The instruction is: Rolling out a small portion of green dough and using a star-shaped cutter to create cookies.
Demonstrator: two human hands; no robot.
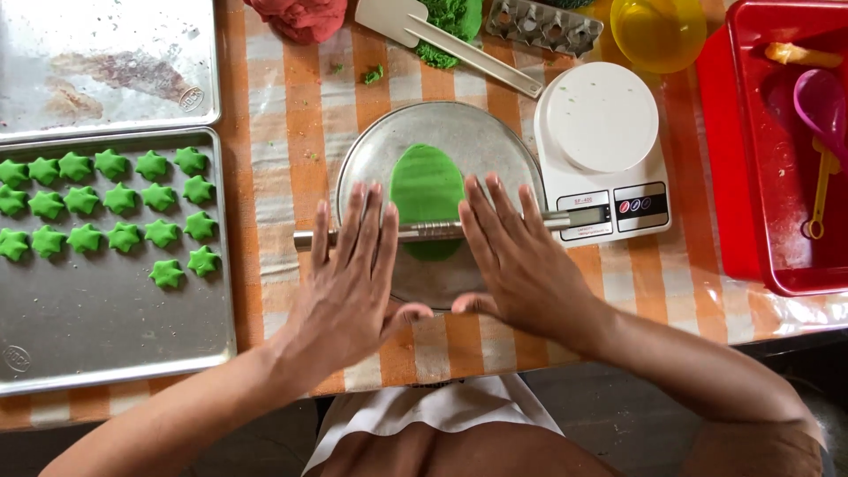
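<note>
Both flat hands, left hand and right hand, grip released, press metal rolling pin; green dough beneath.

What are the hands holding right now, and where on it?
Nothing is gripped. Both the left hand and right hand lie open and flat on a metal rolling pin, one on each side of its middle, over green dough.

Thin metal rolling pin: middle lengths hidden under left hand and right hand; ends and centre section show. Flat green oval dough: 6 o'clock end crossed by pin. Round metal plate: 6 o'clock rim partly covered by thumbs. Red dough lump, green dough lump, yellow bowl: cut by top edge. Red plastic tub: cut at 3 o'clock edge. Scale display: too small to read.
</note>
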